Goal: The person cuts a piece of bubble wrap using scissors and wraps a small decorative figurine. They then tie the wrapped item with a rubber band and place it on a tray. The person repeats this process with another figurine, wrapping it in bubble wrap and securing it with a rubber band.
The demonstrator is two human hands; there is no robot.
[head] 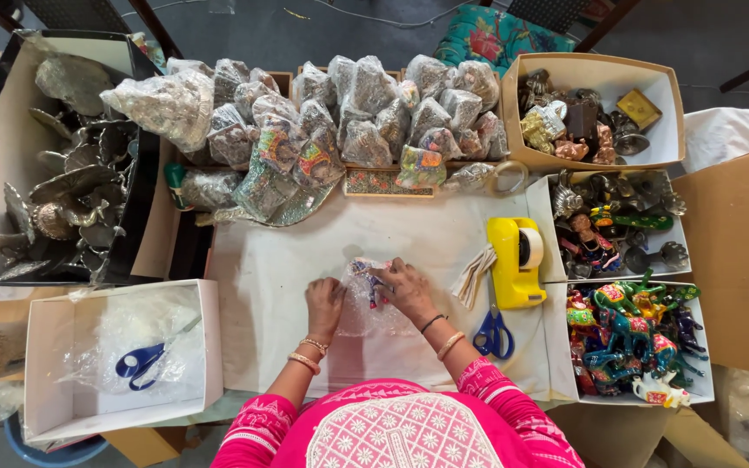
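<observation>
Head view, looking straight down on white paper sheet [288, 286] spread over table. Both hands at centre, pressed onto small painted figurine in clear bubble wrap [366, 290]. Left hand [324, 305] flat on wrap's near-left edge, fingers curled down, pinning it. Right hand [405, 290] over the top, fingertips pinching wrap against the figurine. Figurine likely light and rigid, painted surface chip-prone; wrap soft, slick, springy, apt to unfold if released. Best held across the wrapped body, not by thin protruding parts. Counts: one yellow tape dispenser [516, 262] just right of hands; two blue-handled scissors, one [493, 334] below dispenser, one [140, 362] in white box [41, 364] at left; one bundle of cut strips [473, 276] beside dispenser. Wrapped bundles [340, 113] heaped at far side, too many and overlapping to count. Three open boxes at right: top with brass pieces [582, 121], middle with mixed metal figures [613, 221], bottom with painted animals [630, 334]. Black box of silver ware [62, 191] far left.
</observation>
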